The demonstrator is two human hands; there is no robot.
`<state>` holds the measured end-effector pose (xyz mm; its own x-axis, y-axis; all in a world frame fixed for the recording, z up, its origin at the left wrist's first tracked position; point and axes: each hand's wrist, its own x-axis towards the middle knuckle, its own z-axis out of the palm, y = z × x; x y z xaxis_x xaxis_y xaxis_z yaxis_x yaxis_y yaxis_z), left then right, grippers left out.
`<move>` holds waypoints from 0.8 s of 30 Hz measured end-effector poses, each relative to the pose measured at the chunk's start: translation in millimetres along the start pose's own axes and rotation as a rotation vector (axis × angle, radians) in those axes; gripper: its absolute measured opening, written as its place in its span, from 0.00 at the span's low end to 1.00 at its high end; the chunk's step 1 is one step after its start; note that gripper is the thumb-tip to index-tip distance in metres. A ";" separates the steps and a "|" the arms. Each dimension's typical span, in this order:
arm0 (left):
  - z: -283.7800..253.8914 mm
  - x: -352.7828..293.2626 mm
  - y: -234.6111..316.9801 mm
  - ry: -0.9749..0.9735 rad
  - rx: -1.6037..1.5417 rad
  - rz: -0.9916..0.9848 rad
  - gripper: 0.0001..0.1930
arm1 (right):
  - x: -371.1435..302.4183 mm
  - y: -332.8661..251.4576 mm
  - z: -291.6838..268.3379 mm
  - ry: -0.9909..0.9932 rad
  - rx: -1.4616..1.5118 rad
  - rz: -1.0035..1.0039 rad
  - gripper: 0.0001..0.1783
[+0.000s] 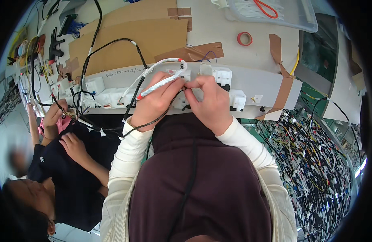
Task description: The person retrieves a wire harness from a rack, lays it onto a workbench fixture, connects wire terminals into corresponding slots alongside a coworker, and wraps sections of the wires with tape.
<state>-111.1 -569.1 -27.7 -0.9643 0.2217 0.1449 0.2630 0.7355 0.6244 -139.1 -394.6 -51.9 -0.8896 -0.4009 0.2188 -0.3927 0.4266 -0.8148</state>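
Note:
My left hand [157, 99] is closed in a pinch on a thin black cable [166, 111], which trails down past the wrist. A white braided cable [161, 85] with red bands loops over the back of this hand. My right hand [209, 101] meets it fingertip to fingertip, thumb and forefinger pinching the same black cable. What lies right between the fingertips is mostly hidden. Both hands are over a long grey board [270, 86] bearing white fixture blocks [222, 76], one of them just beyond my right fingers. Another white block [237, 99] stands beside my right hand.
Left of me, a co-worker's hand [53, 115] grips wires at the same board. Brown cardboard [129, 44], a red tape roll [245, 38] and a clear plastic bin [274, 20] lie beyond. A large mass of cables [315, 173] fills the lower right.

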 end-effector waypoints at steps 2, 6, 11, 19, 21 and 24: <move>-5.0 7.0 2.5 -0.047 0.058 0.041 0.19 | -5.0 1.1 -0.6 0.006 -0.048 -0.058 0.22; -8.3 11.7 6.5 -0.079 0.073 0.035 0.19 | -7.1 0.4 4.4 0.056 -0.017 -0.090 0.22; 7.8 4.2 0.9 0.000 -0.011 -0.029 0.21 | -5.3 0.6 5.7 0.076 -0.041 -0.080 0.21; 8.9 -3.0 8.3 0.114 -0.128 -0.195 0.25 | 8.0 -14.8 1.8 -0.015 -0.143 -0.040 0.18; 6.4 -4.4 9.4 0.091 -0.174 -0.247 0.28 | 13.2 -21.0 3.0 -0.036 -0.192 -0.053 0.17; 7.4 -6.1 9.3 0.105 -0.254 -0.260 0.29 | 15.5 -20.2 5.8 -0.020 -0.267 -0.107 0.15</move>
<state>-102.6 -558.9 -28.5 -0.9993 -0.0275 0.0261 0.0056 0.5732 0.8194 -143.6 -414.1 -35.1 -0.8361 -0.4697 0.2833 -0.5339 0.5780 -0.6172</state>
